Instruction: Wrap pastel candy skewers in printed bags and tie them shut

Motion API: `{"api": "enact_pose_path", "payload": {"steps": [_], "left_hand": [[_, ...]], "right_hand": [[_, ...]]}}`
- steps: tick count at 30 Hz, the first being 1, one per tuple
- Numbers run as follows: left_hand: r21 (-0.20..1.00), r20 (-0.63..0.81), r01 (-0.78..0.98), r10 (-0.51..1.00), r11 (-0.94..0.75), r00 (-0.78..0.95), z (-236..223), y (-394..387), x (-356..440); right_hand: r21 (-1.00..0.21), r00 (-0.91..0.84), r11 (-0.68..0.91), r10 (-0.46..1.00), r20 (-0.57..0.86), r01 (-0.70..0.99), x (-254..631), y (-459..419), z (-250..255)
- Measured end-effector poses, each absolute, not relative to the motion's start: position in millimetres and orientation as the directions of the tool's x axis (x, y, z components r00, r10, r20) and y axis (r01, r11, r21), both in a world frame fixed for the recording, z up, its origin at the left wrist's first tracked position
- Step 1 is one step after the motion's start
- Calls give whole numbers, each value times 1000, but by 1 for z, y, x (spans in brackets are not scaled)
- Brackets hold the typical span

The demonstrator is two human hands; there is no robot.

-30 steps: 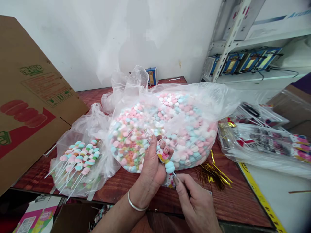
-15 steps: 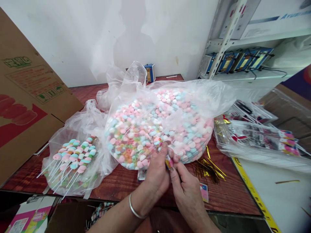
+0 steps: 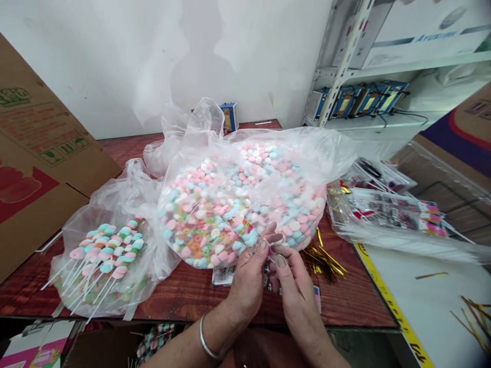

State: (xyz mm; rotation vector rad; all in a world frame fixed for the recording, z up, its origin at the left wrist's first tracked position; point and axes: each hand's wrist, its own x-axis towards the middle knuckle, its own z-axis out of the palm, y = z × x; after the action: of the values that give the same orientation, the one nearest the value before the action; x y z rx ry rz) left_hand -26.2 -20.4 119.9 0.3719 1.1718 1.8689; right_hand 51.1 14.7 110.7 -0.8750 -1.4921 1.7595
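Observation:
A marshmallow skewer in a clear printed wrapper (image 3: 242, 229) slants up and left out of my hands, over the big bag of marshmallows. My left hand (image 3: 247, 281) is closed around its lower end, thumb on top. At that same end, my right hand (image 3: 295, 286) pinches with thumb and forefinger; exactly what lies between those fingertips is too small to make out. Just in front is the large clear bag (image 3: 295, 204) full of pink, blue and white marshmallows. Flat printed wrappers (image 3: 222, 276) lie on the table partly under my hands.
Finished-looking marshmallow skewers (image 3: 107, 248) rest on a smaller clear bag (image 3: 153, 255) at left. Gold twist ties (image 3: 324, 263) lie right of my hands. Printed wrapper packs (image 3: 395, 209) sit farther right. A cardboard box (image 3: 49, 153) stands left, a metal shelf (image 3: 345, 66) back right.
The wrapped skewer now shows its candy end above my left hand, where before it was mostly hidden. My hands have shifted slightly, and the whole view has moved a little.

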Motion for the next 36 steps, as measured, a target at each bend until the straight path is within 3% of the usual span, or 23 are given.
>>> {"api": "enact_pose_path", "payload": {"steps": [2, 5, 7, 9, 11, 13, 15, 16, 17, 19, 22, 24, 25, 27, 28, 29, 30, 31, 36], "left_hand": [[816, -245, -572, 849, -80, -468, 120, -26, -29], [749, -256, -663, 920, -7, -298, 121, -38, -34], [756, -216, -652, 914, -66, -343, 121, -46, -36], [796, -210, -595, 871, -111, -444, 118, -50, -36], [839, -211, -529, 823, -123, -527, 114, -51, -33], [867, -201, -477, 776, -144, -598, 110, -50, -29], [880, -198, -452, 749, -149, -633, 106, -48, -26], [880, -202, -455, 754, -140, -624, 105, -47, -25], [872, -215, -474, 777, -120, -591, 104, -46, -26], [827, -266, -561, 857, -31, -441, 103, -48, -28], [725, -328, -661, 941, 193, -85, 102, -53, -33], [707, -322, -658, 946, 259, 26, 102, -56, -33], [713, -322, -652, 946, 260, 25, 103, -56, -32], [755, -320, -623, 944, 206, -77, 103, -54, -32], [789, -311, -593, 936, 160, -162, 104, -53, -32], [828, -296, -550, 919, 111, -259, 103, -51, -34], [865, -273, -497, 893, 65, -358, 103, -49, -37], [895, -249, -444, 861, 30, -443, 102, -47, -40], [955, -201, -295, 799, 30, -567, 98, -47, -55]], "right_hand": [[-911, -627, -375, 755, -192, -173, 52, 12, 112], [-665, -749, -701, 580, -319, -259, 56, 6, 111], [-560, -808, -792, 483, -337, -241, 61, 2, 110], [-567, -842, -802, 429, -328, -188, 66, -4, 108], [-726, -806, -671, 509, -303, -151, 70, -8, 106], [-932, -687, -344, 705, -175, -116, 74, -11, 104], [-999, -547, -15, 837, 8, -38, 77, -11, 103], [-999, -508, 50, 860, 53, -20, 79, -10, 102], [-999, -511, 11, 859, 34, -48, 81, -8, 100], [-953, -623, -260, 775, -107, -159, 85, -7, 96], [-707, -875, -684, 438, -204, -178, 92, -9, 87], [-616, -941, -778, 290, -176, -125, 97, -11, 83], [-634, -947, -765, 276, -163, -114, 100, -10, 82], [-851, -888, -516, 430, -160, -96, 107, 0, 82], [-965, -814, -260, 566, -130, -26, 112, 9, 82], [-994, -725, 21, 685, -63, 107, 118, 21, 83], [-929, -630, 249, 776, 23, 273, 124, 34, 83], [-815, -557, 376, 827, 80, 441, 130, 49, 82], [-535, -394, 394, 911, 120, 747, 147, 118, 74]]}}
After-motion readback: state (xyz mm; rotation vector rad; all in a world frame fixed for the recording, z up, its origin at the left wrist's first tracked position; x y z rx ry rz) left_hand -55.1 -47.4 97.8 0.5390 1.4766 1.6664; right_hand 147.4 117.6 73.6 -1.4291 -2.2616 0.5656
